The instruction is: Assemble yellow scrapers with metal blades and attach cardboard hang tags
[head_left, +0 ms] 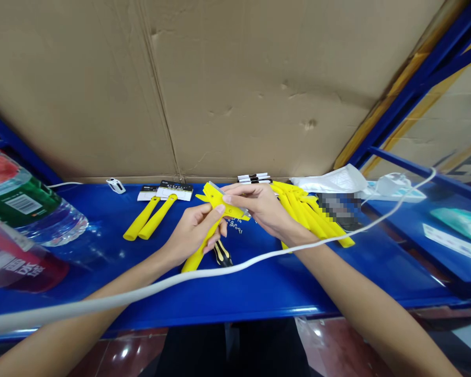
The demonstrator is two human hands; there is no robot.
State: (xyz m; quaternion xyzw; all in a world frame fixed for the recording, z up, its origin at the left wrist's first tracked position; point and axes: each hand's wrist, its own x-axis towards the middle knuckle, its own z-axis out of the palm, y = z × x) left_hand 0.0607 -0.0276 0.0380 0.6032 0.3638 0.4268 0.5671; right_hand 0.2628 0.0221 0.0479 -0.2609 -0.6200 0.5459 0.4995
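My left hand [198, 228] is closed round the handle of a yellow scraper [215, 199], whose wide head points up. With thumb and fingers, my right hand [259, 207] pinches the scraper's head, where a clear strip lies along the edge. Below them a black and cream screwdriver handle [222, 254] rests on the blue table [259, 293]. Two yellow scrapers [159, 214] with black and white cards [175, 190] lie to the left. Several yellow handles [314, 217] are piled to the right, partly behind my right wrist.
A white cable [255, 260] crosses in front of my forearms. Large bottle [31, 199] and red container [23, 262] stand at the left. White bag [329, 180], power strip [412, 195] and a blurred-out dark object [341, 209] lie right. Cardboard [239, 89] stands behind.
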